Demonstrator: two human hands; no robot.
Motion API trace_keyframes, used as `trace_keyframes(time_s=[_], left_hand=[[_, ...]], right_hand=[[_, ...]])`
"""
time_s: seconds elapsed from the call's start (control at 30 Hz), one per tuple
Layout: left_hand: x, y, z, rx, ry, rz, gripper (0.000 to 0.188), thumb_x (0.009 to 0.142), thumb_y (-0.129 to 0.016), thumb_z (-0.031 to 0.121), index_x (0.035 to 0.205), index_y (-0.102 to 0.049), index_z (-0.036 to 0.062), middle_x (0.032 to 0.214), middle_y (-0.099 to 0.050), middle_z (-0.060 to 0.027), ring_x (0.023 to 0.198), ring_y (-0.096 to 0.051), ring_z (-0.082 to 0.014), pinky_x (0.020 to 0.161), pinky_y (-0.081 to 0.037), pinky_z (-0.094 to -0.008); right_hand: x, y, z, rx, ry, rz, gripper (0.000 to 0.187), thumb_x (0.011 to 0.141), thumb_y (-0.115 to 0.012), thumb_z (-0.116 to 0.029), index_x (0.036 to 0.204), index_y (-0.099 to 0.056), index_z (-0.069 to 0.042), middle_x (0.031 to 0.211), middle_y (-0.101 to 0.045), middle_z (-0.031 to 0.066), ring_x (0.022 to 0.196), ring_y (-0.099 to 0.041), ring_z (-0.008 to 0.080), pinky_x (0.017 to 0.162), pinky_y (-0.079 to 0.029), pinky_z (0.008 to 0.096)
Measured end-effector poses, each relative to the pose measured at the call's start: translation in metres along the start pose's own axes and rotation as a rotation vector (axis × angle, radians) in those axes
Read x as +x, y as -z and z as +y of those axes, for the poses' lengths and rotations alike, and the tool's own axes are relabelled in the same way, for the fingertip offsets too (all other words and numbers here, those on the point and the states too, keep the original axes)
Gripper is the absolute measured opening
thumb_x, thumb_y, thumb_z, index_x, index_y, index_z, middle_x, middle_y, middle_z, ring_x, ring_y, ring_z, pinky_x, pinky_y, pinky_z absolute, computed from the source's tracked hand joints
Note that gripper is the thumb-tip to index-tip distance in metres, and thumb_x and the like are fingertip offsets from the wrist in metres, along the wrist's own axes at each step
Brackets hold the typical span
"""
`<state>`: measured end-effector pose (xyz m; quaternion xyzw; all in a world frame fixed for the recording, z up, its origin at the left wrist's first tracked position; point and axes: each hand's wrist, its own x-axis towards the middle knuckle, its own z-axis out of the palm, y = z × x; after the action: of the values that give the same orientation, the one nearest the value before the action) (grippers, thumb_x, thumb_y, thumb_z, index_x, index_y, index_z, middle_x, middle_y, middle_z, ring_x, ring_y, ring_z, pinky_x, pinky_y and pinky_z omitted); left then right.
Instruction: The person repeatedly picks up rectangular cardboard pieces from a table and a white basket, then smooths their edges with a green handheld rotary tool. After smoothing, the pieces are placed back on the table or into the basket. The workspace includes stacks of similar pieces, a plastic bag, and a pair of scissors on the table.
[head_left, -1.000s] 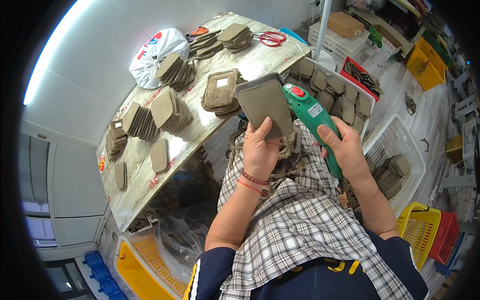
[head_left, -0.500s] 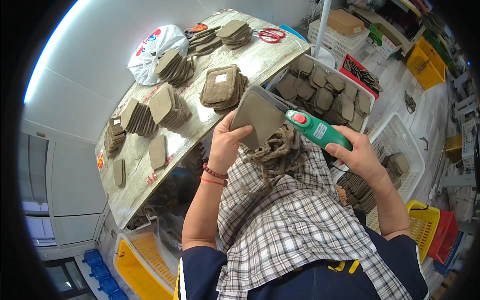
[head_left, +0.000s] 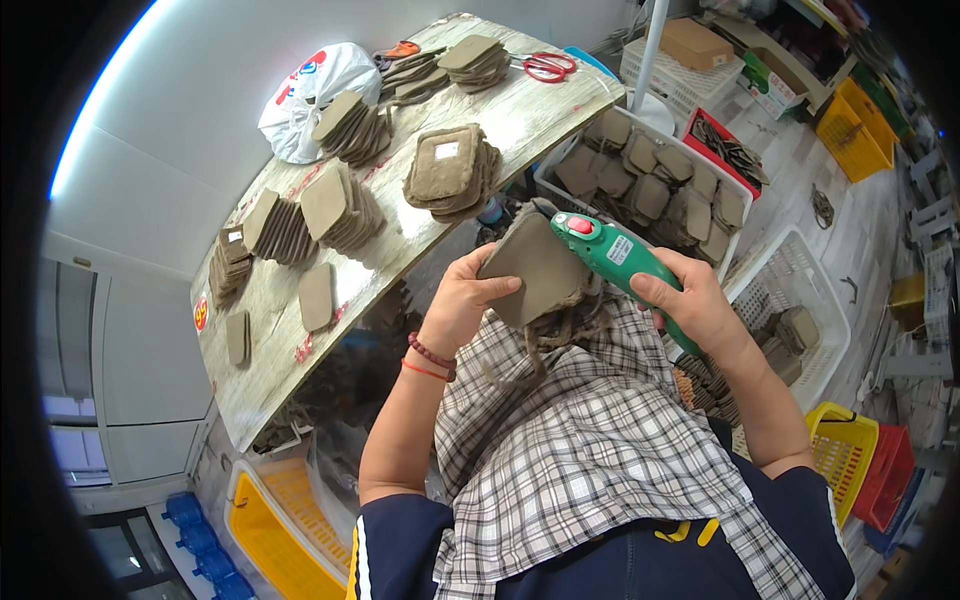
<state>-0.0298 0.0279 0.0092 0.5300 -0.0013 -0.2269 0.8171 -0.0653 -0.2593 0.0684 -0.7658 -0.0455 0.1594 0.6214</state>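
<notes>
My left hand pinches a brown-grey fabric pad with rounded corners by its left edge, the thumb lying on its face. The pad is tilted, and its lower edge looks fuzzy. My right hand is wrapped round a green handheld electric cutter with a red button. The cutter's front end meets the pad's upper right edge; its blade is hidden. Beneath the pad, fuzzy trimmed strips lie on the checked apron over my lap.
The table ahead bears several stacks of pads, red-handled scissors and a white plastic bag. To the right stand a crate of pads, a white basket and a red tray. A yellow basket is at lower left.
The cutter has turned more upright and shifted left along the pad's edge. My left hand has tilted the pad and moved slightly right and down, covering more of the strips.
</notes>
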Motion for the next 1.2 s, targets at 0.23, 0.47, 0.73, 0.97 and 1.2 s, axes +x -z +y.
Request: trace_keyframes(time_s=[0.23,0.47,0.73,0.97,1.2], left_hand=[[-0.011,0.009,0.028,0.288,-0.039,0.133,0.02,0.082,-0.066,-0.002,0.101,-0.06,-0.0004,0.092,-0.067,-0.0038,0.082,-0.063,-0.0101,0.075,-0.05,-0.0245],[-0.016,0.022,0.027,0.067,-0.141,0.24,0.012,0.081,-0.069,-0.001,0.092,-0.067,-0.001,0.087,-0.07,-0.0078,0.075,-0.065,-0.0127,0.071,-0.052,-0.026],[-0.02,0.019,0.026,0.134,-0.12,0.209,0.014,0.079,-0.071,-0.001,0.092,-0.068,-0.0017,0.085,-0.07,-0.0077,0.072,-0.066,-0.0126,0.067,-0.053,-0.0254],[-0.019,0.013,0.022,0.166,0.01,0.132,0.019,0.078,-0.071,-0.002,0.096,-0.067,-0.0042,0.088,-0.071,-0.0096,0.074,-0.067,-0.0145,0.07,-0.054,-0.0261],[-0.025,0.009,0.028,0.279,0.093,0.051,0.021,0.075,-0.072,-0.004,0.095,-0.068,-0.0025,0.087,-0.071,-0.0075,0.074,-0.066,-0.0133,0.071,-0.053,-0.0254]], right_hand=[[0.0,0.015,-0.002,0.011,-0.061,-0.131,0.04,0.088,-0.066,-0.036,0.102,-0.064,0.001,0.074,-0.058,0.002,0.056,-0.052,0.0069,0.049,-0.044,0.0224],[0.001,0.012,-0.001,-0.028,-0.079,-0.201,0.04,0.087,-0.067,-0.036,0.102,-0.065,0.001,0.074,-0.058,0.002,0.055,-0.051,0.0069,0.049,-0.045,0.0232],[0.004,0.003,-0.002,-0.087,-0.07,-0.216,0.042,0.086,-0.07,-0.036,0.106,-0.065,0.0,0.072,-0.058,0.0009,0.055,-0.051,0.0053,0.049,-0.044,0.0215],[0.008,-0.007,-0.001,-0.059,-0.059,-0.25,0.04,0.086,-0.07,-0.033,0.106,-0.064,0.0,0.071,-0.057,-0.0006,0.055,-0.05,0.0042,0.049,-0.044,0.0203],[0.02,-0.019,-0.007,-0.069,-0.04,-0.309,0.04,0.086,-0.07,-0.032,0.11,-0.064,-0.001,0.073,-0.059,-0.0001,0.055,-0.05,0.0048,0.05,-0.044,0.021]])
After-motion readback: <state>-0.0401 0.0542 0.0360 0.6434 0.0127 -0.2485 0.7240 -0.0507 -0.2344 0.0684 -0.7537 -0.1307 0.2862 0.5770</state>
